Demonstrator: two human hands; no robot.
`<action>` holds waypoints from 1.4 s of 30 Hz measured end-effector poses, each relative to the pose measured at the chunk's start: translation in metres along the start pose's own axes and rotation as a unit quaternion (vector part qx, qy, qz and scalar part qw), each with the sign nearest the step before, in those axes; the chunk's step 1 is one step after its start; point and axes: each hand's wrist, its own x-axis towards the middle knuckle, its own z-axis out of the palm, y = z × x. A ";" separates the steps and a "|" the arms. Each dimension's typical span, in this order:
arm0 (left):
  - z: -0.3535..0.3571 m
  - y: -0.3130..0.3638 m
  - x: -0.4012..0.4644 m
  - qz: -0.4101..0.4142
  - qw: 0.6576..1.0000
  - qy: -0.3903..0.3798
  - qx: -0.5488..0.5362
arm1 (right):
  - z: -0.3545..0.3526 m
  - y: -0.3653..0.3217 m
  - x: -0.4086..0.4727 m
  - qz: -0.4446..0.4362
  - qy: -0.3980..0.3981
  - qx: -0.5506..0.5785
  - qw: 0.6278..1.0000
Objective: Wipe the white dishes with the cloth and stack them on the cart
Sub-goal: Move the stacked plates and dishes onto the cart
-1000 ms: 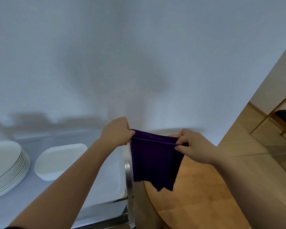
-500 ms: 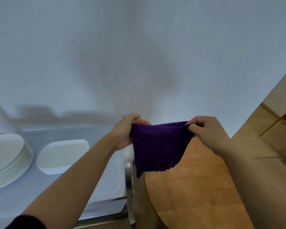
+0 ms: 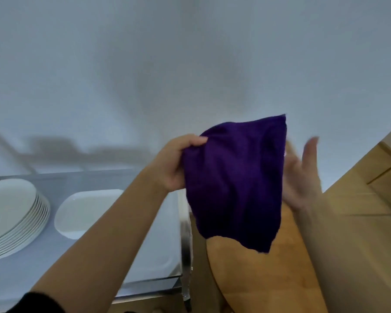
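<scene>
A purple cloth [image 3: 235, 179] hangs in the air at the middle of the view. My left hand [image 3: 175, 162] pinches its upper left corner. My right hand [image 3: 303, 175] is flat and open just to the right of the cloth, partly hidden behind it, fingers pointing up. On the metal cart [image 3: 158, 240] at the left lies a stack of several round white plates [image 3: 11, 213]. Beside the stack lies a white oblong dish [image 3: 84, 211], partly covered by my left forearm.
A pale wall fills the upper view. A round wooden table [image 3: 269, 279] lies under the cloth, close against the cart's shiny upright post [image 3: 186, 251]. Wooden floor and furniture show at the far right edge.
My right hand has let go of the cloth and opened flat beside it. The cloth now hangs from my left hand alone and sits higher in view.
</scene>
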 end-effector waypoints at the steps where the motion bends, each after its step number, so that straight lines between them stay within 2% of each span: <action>1: 0.004 0.000 0.008 0.008 0.999 0.028 -0.034 | -0.007 0.023 -0.001 0.061 0.027 0.025 0.997; 2: 0.004 0.001 0.016 0.012 0.997 0.055 -0.054 | -0.011 0.047 -0.003 0.124 0.050 0.051 0.990; 4: -0.006 0.001 0.027 0.000 0.990 0.102 -0.093 | -0.009 0.079 -0.012 0.205 -0.008 0.076 0.976; 5: -0.015 0.000 0.030 -0.014 0.986 0.124 -0.111 | -0.008 0.085 -0.012 0.210 -0.042 0.067 0.974; 7: -0.038 -0.010 0.030 -0.048 0.977 0.141 -0.154 | -0.004 0.086 -0.006 0.184 -0.052 0.019 0.981; 10: -0.069 -0.047 0.017 -0.122 0.975 0.127 -0.135 | 0.006 0.079 0.005 0.163 -0.017 0.005 0.986; 12: -0.080 -0.070 0.003 -0.171 0.980 0.064 -0.077 | 0.011 0.077 0.011 0.168 0.010 -0.005 0.986; 13: -0.082 -0.075 -0.004 -0.171 0.983 0.035 -0.057 | 0.014 0.076 0.014 0.173 0.026 -0.028 0.984; 15: -0.088 -0.072 -0.012 -0.134 0.990 0.053 0.001 | 0.019 0.074 0.018 0.190 0.062 -0.078 0.977; 16: -0.091 -0.064 -0.015 -0.107 0.987 0.104 0.058 | 0.020 0.072 0.019 0.201 0.081 -0.106 0.970; 18: -0.100 -0.042 -0.021 -0.035 0.961 0.197 0.192 | 0.020 0.070 0.020 0.211 0.123 -0.187 0.951; 20: -0.106 -0.017 -0.027 0.038 0.937 0.195 0.289 | 0.022 0.068 0.018 0.203 0.133 -0.251 0.937; 23: -0.105 0.015 -0.038 0.097 0.903 0.166 0.384 | 0.036 0.074 0.010 0.155 0.126 -0.276 0.940; 25: -0.105 0.035 -0.040 0.139 0.898 0.166 0.383 | 0.048 0.087 0.003 0.140 0.116 -0.225 0.957; 27: -0.107 0.051 -0.036 0.158 0.892 0.190 0.379 | 0.062 0.102 -0.001 0.162 0.083 -0.127 0.975; 30: -0.118 0.056 -0.009 0.105 0.848 0.217 0.472 | 0.073 0.124 0.005 0.207 0.066 -0.001 0.976; 33: -0.130 0.038 0.030 0.021 0.762 0.200 0.616 | 0.065 0.151 0.017 0.268 0.147 0.034 0.952; 36: -0.140 0.010 0.065 -0.051 0.694 0.116 0.709 | 0.047 0.172 0.027 0.315 0.249 0.078 0.913; 39: -0.136 -0.012 0.097 -0.082 0.676 0.061 0.730 | 0.026 0.179 0.032 0.303 0.336 0.126 0.883; 42: -0.129 -0.023 0.124 -0.071 0.662 0.035 0.745 | 0.013 0.182 0.033 0.260 0.380 0.197 0.866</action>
